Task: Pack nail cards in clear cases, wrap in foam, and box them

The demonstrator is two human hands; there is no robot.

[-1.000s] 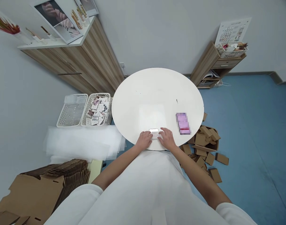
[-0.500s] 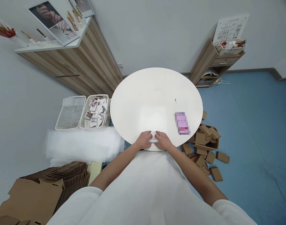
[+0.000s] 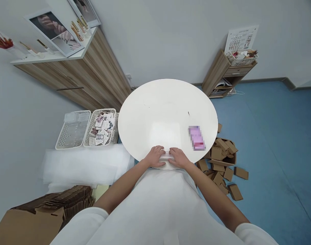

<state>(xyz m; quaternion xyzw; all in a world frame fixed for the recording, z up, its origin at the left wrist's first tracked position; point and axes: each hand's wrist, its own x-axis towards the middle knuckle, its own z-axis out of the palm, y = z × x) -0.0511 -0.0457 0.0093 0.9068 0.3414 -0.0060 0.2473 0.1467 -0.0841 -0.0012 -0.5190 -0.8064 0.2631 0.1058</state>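
On my head view, the white table [image 3: 168,102] has a clear plastic box [image 3: 166,156] at its near edge; left hand [image 3: 154,157] and right hand [image 3: 179,158] flank its ends, thumbs spread from fingers; whether they pinch, I can't tell.

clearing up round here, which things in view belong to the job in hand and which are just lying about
Likely in the job: small translucent item, between left hand and right hand; white table beneath; perhaps clear plastic pieces.

Likely lying about: pixelated pink item; picture frames; perhaps brown boxes.
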